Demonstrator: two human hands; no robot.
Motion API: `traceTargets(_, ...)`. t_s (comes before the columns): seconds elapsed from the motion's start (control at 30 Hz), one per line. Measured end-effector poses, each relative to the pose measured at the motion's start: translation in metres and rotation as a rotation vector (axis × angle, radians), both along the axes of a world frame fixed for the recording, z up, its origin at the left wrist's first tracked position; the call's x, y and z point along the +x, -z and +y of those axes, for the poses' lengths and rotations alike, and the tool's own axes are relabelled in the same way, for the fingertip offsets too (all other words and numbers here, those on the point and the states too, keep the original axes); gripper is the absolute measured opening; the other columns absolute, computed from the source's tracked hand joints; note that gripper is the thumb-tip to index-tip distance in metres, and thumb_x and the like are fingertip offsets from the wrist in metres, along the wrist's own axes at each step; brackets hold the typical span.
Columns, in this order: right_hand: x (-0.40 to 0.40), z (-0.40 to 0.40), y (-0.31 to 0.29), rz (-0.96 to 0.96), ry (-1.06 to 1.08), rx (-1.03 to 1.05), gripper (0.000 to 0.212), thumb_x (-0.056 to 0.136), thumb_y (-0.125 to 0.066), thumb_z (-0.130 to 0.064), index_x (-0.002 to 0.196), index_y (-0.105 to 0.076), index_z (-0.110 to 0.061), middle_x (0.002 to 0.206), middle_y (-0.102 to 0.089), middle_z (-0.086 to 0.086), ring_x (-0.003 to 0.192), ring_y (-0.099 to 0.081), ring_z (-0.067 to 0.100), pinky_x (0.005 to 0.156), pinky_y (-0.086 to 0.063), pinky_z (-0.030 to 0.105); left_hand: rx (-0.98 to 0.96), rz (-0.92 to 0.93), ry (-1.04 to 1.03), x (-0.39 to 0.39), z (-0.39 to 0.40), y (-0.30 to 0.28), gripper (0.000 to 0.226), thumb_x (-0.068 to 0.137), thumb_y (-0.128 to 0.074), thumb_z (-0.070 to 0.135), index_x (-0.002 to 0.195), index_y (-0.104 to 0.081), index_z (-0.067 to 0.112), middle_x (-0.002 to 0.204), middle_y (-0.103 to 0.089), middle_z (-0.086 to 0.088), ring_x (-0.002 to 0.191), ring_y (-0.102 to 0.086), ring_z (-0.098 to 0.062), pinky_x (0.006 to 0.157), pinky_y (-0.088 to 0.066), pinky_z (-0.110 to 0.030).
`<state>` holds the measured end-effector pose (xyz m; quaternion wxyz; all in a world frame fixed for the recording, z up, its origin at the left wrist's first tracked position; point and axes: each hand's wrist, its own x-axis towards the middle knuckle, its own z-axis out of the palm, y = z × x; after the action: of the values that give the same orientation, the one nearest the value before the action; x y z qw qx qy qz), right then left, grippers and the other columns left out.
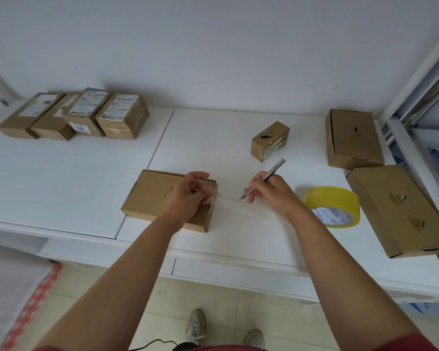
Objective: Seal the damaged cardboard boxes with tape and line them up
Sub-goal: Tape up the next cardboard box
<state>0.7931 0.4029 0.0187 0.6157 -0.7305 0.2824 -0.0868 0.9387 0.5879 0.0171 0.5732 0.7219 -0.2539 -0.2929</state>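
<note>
1. Brown cardboard is under our left hand (pixel 188 196): a flat box (pixel 152 198) lies near the front edge of the white worktop (pixel 86 178), and our left grip pinches the end of a clear strip of tape (pixel 232 202) against the right end of its top.
2. That clear strip runs from the box out to the right, toward the yellow tape roll (pixel 333 206) that lies flat on the worktop.
3. Our right hand (pixel 270 191) is just right of the box, and its grip is closed around a thin metal knife (pixel 264 178). The blade tip points down and left at the strip.
4. On the far right, a big box (pixel 395 209) with two torn holes in its top sits by the roll.
5. Behind it stands a box (pixel 352 138) with one small hole.
6. Further back in the middle we see a small box (pixel 270 139) with a ragged hole on top, well apart from our hands.
7. Far off on the left, four boxes (pixel 74 115) with paper labels sit side by side in a row near the wall.
</note>
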Motion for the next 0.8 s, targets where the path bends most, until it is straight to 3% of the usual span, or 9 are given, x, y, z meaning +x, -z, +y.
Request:
traceTargets(0.1,0.002,-0.001,0.000,0.022,-0.003,0.003,0.013,0.092,-0.052,-0.018,0.080,-0.057,-0.017,0.066,-0.071,0.009,0.090,-0.067,0.033,0.092,-0.047,0.045,-0.010,0.005,-0.003,-0.001,0.000,-0.001,0.025,0.096,-0.056,0.000,0.115,-0.056,0.016,0.062,-0.057,0.003,0.059,-0.051,-0.013,0.068,-0.043,-0.020)
traceTargets(0.2,0.005,-0.001,0.001,0.047,-0.032,-0.030,0.014,0.094,-0.053,-0.016,0.080,-0.057,-0.016,0.063,-0.070,0.007,0.085,-0.070,0.031,0.089,-0.048,0.045,-0.027,0.016,-0.008,-0.002,0.001,-0.002,0.025,0.096,-0.054,-0.003,0.115,-0.056,0.013,0.062,-0.056,0.002,0.056,-0.050,-0.012,0.064,-0.044,-0.016)
traceTargets(0.3,0.008,-0.002,0.004,0.059,-0.018,-0.067,0.015,0.094,-0.052,-0.018,0.079,-0.057,-0.017,0.063,-0.070,0.005,0.077,-0.063,0.024,0.078,-0.043,0.037,-0.041,0.030,-0.008,-0.004,0.001,-0.004,0.026,0.095,-0.053,-0.006,0.116,-0.055,0.010,0.062,-0.056,0.002,0.055,-0.050,-0.012,0.063,-0.045,-0.016)
traceTargets(0.47,0.006,-0.006,0.003,-0.160,0.156,0.255,0.020,0.094,-0.047,-0.006,0.076,-0.053,-0.010,0.053,-0.057,0.011,0.088,-0.073,0.036,0.069,-0.055,0.025,-0.026,0.026,-0.013,-0.005,0.001,-0.005,0.026,0.095,-0.053,-0.004,0.115,-0.056,0.012,0.063,-0.056,0.002,0.061,-0.052,-0.016,0.066,-0.046,-0.019)
traceTargets(0.67,0.012,-0.004,0.005,-0.022,-0.010,0.081,0.020,0.097,-0.046,-0.011,0.079,-0.055,-0.011,0.055,-0.062,0.009,0.086,-0.073,0.034,0.090,-0.053,0.039,-0.027,0.026,-0.013,-0.005,0.000,-0.004,0.027,0.095,-0.054,-0.005,0.113,-0.057,0.015,0.068,-0.058,-0.001,0.059,-0.054,-0.012,0.067,-0.047,-0.019)
traceTargets(0.8,0.013,-0.003,0.005,-0.005,-0.051,0.046,0.018,0.097,-0.048,-0.013,0.080,-0.056,-0.012,0.055,-0.060,0.006,0.079,-0.074,0.029,0.081,-0.054,0.028,-0.043,0.040,-0.012,-0.005,0.002,-0.003,0.027,0.095,-0.055,-0.005,0.111,-0.058,0.016,0.072,-0.058,-0.002,0.057,-0.054,-0.010,0.067,-0.048,-0.020)
